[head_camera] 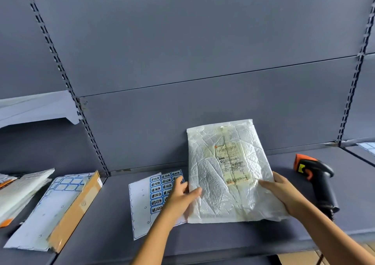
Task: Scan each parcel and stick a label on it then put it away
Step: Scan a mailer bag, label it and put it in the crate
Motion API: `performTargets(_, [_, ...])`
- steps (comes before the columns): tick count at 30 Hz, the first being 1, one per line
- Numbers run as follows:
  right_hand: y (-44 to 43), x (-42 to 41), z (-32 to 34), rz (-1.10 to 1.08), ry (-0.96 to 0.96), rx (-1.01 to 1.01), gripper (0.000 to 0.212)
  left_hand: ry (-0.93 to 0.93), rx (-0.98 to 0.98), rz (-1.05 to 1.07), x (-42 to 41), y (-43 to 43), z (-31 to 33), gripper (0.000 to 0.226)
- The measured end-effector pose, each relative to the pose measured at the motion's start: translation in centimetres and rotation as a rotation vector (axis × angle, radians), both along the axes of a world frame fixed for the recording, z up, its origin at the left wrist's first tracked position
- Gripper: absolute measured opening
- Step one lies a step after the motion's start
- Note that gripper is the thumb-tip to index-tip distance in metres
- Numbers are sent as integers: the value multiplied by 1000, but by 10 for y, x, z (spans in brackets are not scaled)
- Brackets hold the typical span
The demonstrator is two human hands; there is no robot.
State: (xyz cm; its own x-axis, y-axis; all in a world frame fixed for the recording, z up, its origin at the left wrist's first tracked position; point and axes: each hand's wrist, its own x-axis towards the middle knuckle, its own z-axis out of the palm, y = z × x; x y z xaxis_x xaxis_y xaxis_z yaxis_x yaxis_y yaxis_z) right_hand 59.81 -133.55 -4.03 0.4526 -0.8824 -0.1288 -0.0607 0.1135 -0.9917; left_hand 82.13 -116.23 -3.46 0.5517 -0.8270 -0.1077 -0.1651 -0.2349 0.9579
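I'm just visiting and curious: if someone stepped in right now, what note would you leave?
Left hand and right hand each have a grip on a side edge of the white mailer parcel, shipping label up.
Blue sticker sheet lies left of it, barcode scanner right, both on the shelf.
No blue sticker shows on the parcel; scanned or not, cannot tell.
Left: sticker, then put away.

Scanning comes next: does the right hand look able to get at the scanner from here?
Probably yes. The scanner lies on the shelf just right of the right hand, with nothing between them. That hand grips the parcel, though, so it must let go first; the left hand holds it too.
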Motion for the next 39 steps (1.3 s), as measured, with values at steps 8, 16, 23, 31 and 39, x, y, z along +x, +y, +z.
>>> performTargets(8, [-8, -9, 9, -138, 300, -331, 16, 106, -41, 204, -18, -53, -8, 74])
performTargets(16, [-30, -76, 1, -563, 813, -264, 55, 136, -221, 228, -25, -59, -20, 77])
performTargets(23, [-26, -74, 12, -451, 286, -64, 20, 159, -317, 232, -28, -58, -28, 75])
performTargets(31, [42, -29, 63, -169, -108, -59, 43, 182, -380, 217, -30, -54, -22, 74])
performTargets(39, [77, -1, 73, -26, 81, -329, 32, 130, -327, 202, -30, -49, -20, 34])
